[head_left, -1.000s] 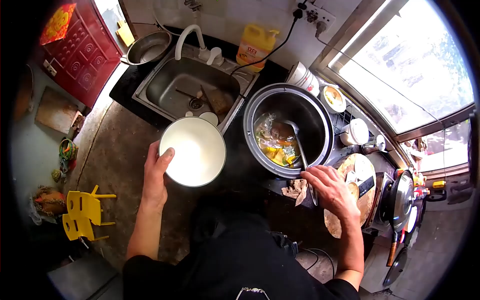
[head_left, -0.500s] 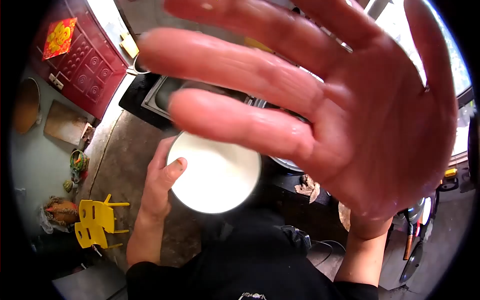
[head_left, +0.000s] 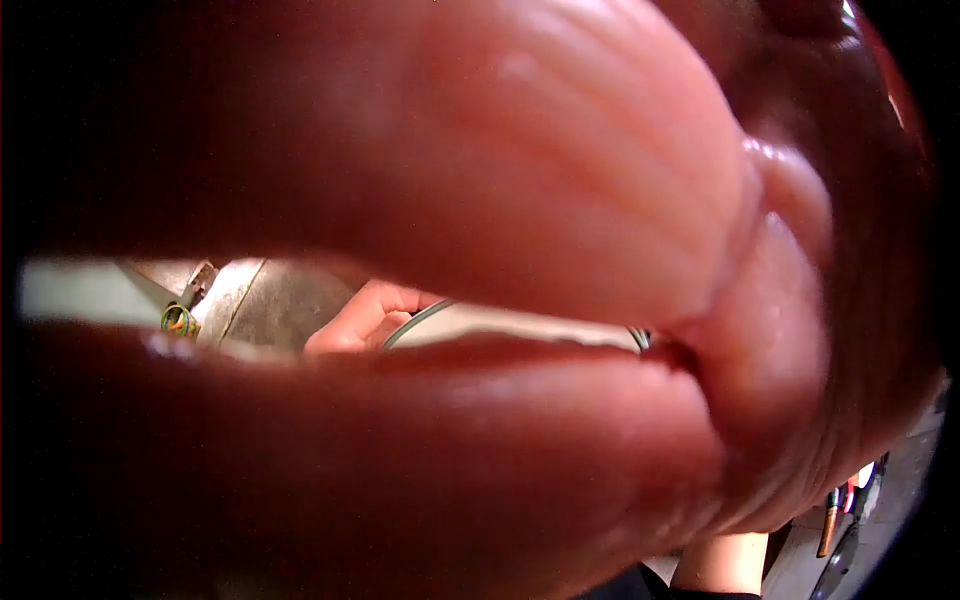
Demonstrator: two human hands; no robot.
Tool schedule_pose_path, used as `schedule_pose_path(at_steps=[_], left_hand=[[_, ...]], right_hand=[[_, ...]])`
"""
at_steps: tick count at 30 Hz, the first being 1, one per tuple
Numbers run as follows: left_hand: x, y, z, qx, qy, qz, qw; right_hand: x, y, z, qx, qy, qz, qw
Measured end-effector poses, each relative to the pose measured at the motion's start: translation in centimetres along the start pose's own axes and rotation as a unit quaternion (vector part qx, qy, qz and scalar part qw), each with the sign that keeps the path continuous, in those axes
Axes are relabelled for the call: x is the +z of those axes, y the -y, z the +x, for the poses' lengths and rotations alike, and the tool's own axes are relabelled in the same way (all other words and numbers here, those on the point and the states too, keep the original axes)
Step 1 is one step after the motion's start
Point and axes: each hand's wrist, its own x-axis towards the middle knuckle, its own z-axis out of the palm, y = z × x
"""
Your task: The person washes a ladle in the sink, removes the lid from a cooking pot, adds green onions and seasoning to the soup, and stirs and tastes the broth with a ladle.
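My right hand (head_left: 640,250) fills most of the head view, very close to the camera. Its palm side faces me, the skin looks wet, and two blurred fingers stand apart with a narrow gap between them. Nothing is held in it. Through that gap part of my left hand (head_left: 365,318) shows at the left rim of a white bowl (head_left: 520,323). The bowl's dark rim appears at both ends of the slit; the rest of it, and most of my left hand, is hidden behind the right hand's fingers.
Through the gap at the left, a small green basket-like thing (head_left: 179,319) stands by the pale wall or floor edge. At the lower right are a brown-handled utensil (head_left: 828,525) and a dark pan-like object (head_left: 838,570). Nearly everything else is covered.
My right hand has come much closer to the camera, now blocking most of the view. The left hand still holds the bowl, which is now mostly hidden.
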Motion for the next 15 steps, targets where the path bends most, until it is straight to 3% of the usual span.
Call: schedule_pose_path(at_steps=[15], left_hand=[[-0.4,-6.0,0.9,0.004,-0.066,0.073,0.995]], right_hand=[[0.5,4.2,0.0,-0.046,-0.042,-0.109,0.992]])
